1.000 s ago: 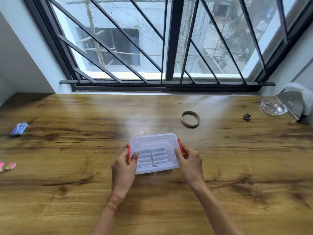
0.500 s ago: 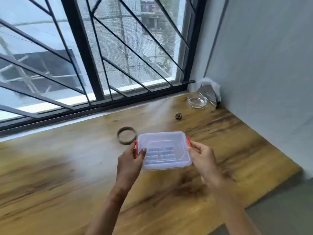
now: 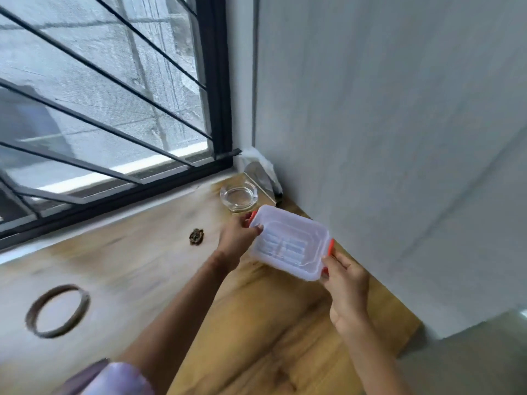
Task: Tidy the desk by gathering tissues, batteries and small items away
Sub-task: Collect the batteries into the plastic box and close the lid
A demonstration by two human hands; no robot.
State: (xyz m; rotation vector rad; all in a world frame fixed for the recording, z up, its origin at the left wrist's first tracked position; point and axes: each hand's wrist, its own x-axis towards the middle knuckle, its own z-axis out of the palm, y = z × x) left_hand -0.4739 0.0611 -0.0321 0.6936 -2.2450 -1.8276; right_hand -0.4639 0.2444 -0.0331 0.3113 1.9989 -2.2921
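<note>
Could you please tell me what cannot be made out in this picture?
Contents of the box: head view, its cloudy plastic shows only pale shapes.
Small dark item on the desk: head view, too small and blurred to identify.
Tissue holder: head view, partly hidden behind the glass dish.

Brown round ring (image 3: 84,306) smeared by blur, small dark lump (image 3: 196,236) too fuzzy to name, things inside the cloudy plastic box with red clips (image 3: 291,243) show only as pale stripes, purple sleeve (image 3: 114,377) cut off at the bottom edge
</note>
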